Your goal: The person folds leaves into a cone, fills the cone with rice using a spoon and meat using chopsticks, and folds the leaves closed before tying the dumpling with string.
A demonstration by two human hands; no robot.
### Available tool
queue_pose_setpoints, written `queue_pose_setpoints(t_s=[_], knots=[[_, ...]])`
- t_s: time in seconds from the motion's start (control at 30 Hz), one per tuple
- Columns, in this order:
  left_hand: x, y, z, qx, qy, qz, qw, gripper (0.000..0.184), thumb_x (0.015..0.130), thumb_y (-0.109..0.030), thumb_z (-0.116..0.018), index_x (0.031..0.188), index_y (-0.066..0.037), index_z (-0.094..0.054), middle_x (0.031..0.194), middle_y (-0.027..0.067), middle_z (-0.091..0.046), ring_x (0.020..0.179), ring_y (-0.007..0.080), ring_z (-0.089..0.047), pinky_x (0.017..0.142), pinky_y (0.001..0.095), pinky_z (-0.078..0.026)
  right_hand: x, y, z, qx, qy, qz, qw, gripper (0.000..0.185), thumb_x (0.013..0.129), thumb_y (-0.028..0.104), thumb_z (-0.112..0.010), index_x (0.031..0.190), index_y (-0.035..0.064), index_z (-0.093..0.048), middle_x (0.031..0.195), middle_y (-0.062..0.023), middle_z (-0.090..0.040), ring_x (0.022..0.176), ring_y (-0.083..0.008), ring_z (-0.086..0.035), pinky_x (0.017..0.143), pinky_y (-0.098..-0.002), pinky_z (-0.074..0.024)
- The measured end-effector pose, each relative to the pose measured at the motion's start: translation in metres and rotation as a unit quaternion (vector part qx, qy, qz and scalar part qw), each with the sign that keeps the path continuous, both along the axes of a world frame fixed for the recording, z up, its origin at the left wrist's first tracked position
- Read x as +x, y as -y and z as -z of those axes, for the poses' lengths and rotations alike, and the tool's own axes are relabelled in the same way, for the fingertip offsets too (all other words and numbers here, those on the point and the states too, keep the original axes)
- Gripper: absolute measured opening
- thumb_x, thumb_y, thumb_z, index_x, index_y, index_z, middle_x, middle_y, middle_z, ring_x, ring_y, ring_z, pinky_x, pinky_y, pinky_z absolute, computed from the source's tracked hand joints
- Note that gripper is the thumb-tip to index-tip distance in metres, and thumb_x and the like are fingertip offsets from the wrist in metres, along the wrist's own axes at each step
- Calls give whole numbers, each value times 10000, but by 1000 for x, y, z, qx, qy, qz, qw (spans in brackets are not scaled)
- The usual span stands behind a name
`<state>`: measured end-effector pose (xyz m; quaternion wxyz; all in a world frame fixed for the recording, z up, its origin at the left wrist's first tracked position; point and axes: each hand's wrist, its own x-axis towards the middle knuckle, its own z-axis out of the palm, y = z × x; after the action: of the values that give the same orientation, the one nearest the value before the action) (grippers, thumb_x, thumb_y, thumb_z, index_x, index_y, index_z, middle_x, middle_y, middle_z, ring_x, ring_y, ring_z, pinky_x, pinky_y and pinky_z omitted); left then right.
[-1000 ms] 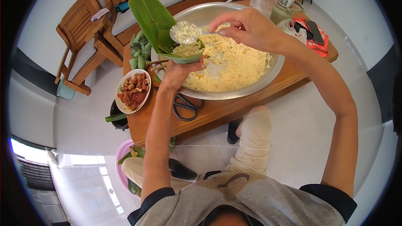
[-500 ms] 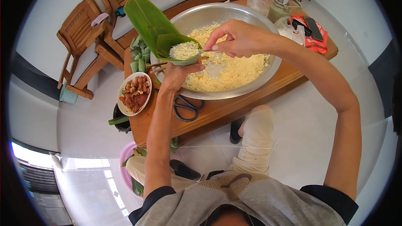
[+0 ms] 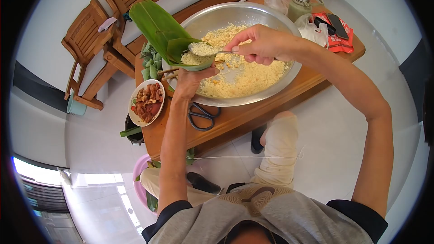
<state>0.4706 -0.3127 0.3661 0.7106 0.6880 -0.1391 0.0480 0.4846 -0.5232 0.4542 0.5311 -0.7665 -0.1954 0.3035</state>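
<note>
My left hand [image 3: 193, 77] is wrapped around the base of a green leaf cone [image 3: 158, 34], whose long end rises up to the left. Rice [image 3: 189, 58] sits inside the cone's mouth. Between its fingers my right hand [image 3: 261, 45] grips the handle of a metal spoon [image 3: 224, 52]. Rice lies in the spoon's bowl, held over the cone's opening. Beneath both hands stands a wide metal basin [image 3: 291, 74] with a layer of yellowish rice [image 3: 253, 79]. A pair of chopsticks [image 3: 169, 73] rests at the basin's left edge, partly hidden by my left hand.
A plate of meat pieces [image 3: 147, 101] and wrapped leaf parcels [image 3: 151, 63] are at the left of the wooden table [image 3: 235, 119]. Black scissors [image 3: 203, 116] lie near its front edge. At the right are a flask [image 3: 300, 4], a phone [image 3: 337, 26] and a red packet [image 3: 346, 43].
My right hand has lifted slightly and shifted right. The spoon, previously low in the rice of the cone, now shows its bowl above it with rice. My left hand keeps holding the leaf cone.
</note>
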Motion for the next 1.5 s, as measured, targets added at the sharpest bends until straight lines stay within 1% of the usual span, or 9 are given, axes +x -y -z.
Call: queue_pose_setpoints(t_s=[0.13,0.4,0.47,0.6,0.67,1.0,1.33,1.43,1.5], knots=[[-1,-1,-1,7,-6,9,1000,207,582,12,-688,723,-62,-556,692,-8,-537,651,100,-497,598,245,-404,-8,-3,-1,-12,6,-4,1000,219,827,150,-515,1023,72,-573,529,24,-412,406,-37,-284,350,-191,-183],[-3,-2,-3,31,-28,18,999,228,573,28,-683,743,-56,-557,695,0,-537,652,106,-502,594,251,-416,-5,-13,-15,-148,217,-47,964,178,829,170,-525,973,116,-614,507,9,-445,422,-58,-384,371,-208,-294],[-1,-5,0,-3,-47,37,998,302,597,84,-658,846,-50,-553,786,14,-547,741,111,-522,642,243,-415,-4,-13,-18,-132,207,-43,968,176,828,175,-529,970,115,-615,505,9,-448,426,-58,-389,370,-211,-297],[-4,-1,-2,-22,-36,16,999,230,571,36,-678,745,-53,-557,696,3,-537,653,109,-503,594,253,-416,4,-13,-6,-109,217,-65,968,176,807,164,-539,939,68,-605,578,-44,-497,457,-99,-433,381,-233,-342],[-3,-5,-1,-23,-56,32,998,306,596,104,-650,842,-48,-550,785,22,-550,743,121,-528,654,250,-425,3,-13,-8,-106,195,-58,973,176,807,166,-540,936,66,-606,576,-44,-495,456,-97,-429,378,-231,-336],[0,-5,0,24,-45,25,998,300,592,102,-650,836,-41,-550,784,28,-552,740,126,-527,664,249,-426,5,-9,-9,-110,182,-42,976,195,826,189,-533,992,129,-616,501,13,-456,407,-51,-371,364,-203,-290],[0,-6,0,17,-52,22,998,323,586,96,-656,859,-39,-549,786,29,-544,742,118,-523,668,252,-425,10,-6,-6,-93,186,-38,977,185,813,171,-544,964,104,-626,509,3,-472,425,-55,-399,385,-216,-316],[0,-4,-1,14,-60,27,998,320,588,98,-651,860,-36,-548,782,30,-543,743,119,-523,669,254,-428,14,-13,0,-59,299,-69,950,176,803,161,-555,951,104,-632,519,-6,-487,451,-64,-419,421,-227,-345],[0,-4,-1,5,-63,29,998,318,590,99,-648,860,-35,-548,780,31,-543,742,121,-524,668,255,-430,18,-17,7,-77,482,-110,866,176,800,157,-554,949,113,-636,531,-13,-498,471,-71,-430,445,-233,-358]])
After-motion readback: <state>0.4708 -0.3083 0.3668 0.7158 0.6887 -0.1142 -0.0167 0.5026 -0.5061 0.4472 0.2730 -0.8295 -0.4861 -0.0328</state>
